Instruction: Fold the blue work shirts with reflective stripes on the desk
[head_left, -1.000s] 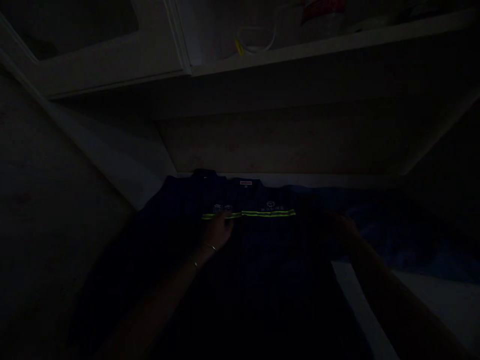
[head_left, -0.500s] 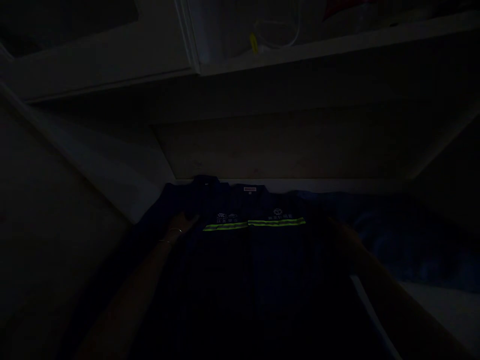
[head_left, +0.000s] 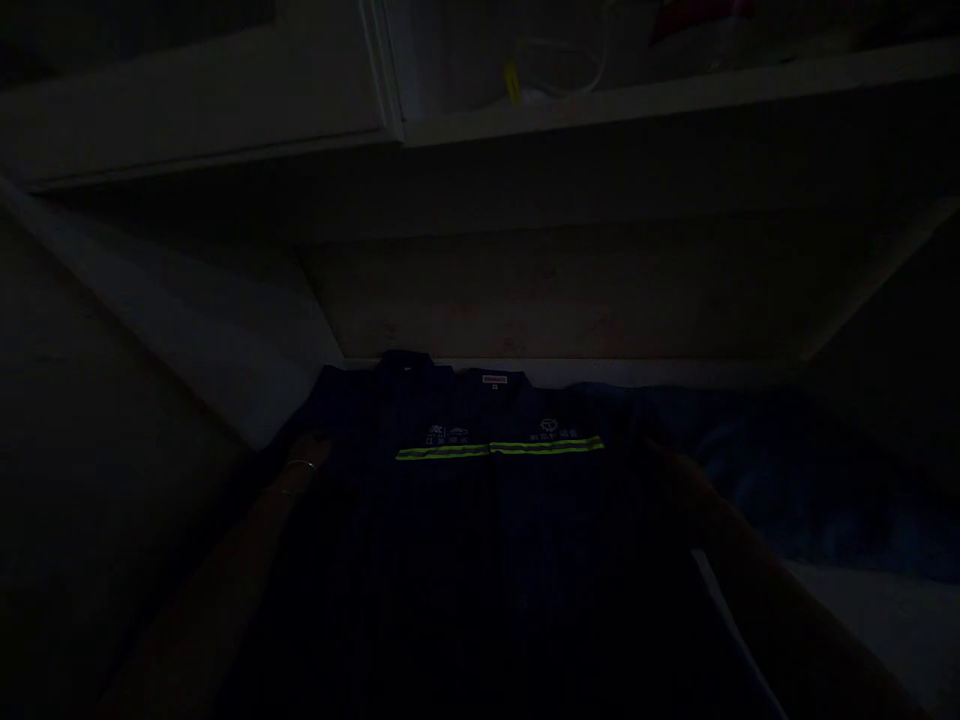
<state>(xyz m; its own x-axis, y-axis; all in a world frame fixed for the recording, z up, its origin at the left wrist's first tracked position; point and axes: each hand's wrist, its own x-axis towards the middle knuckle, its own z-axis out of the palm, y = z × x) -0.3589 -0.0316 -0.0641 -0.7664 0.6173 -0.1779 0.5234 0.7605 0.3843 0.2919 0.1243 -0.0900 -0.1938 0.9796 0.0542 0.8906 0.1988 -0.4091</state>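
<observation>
Spread out before me in very dim light is a dark blue work jacket (head_left: pixel 450 520) with a yellow-green reflective stripe (head_left: pixel 499 449) across the chest and small white lettering above it. A pale label shows inside its collar (head_left: pixel 495 381). My left hand (head_left: pixel 309 450), with bangles at the wrist, is on the jacket's left side as I see it; its fingers are lost in the dark. At the jacket's right side is my right hand (head_left: pixel 667 462), where shadow hides the fingers too. Whether either hand grips the cloth does not show.
Low overhead runs a pale cabinet shelf (head_left: pixel 675 100) with a white cord (head_left: pixel 592 75) and a red item (head_left: pixel 697 15) on it. A slanted side panel (head_left: pixel 225 320) bounds the left. More blue cloth (head_left: pixel 750 470) lies to the right.
My left hand has moved left across the jacket, away from the lettering. My right hand stays near the right side. The view has shifted slightly.
</observation>
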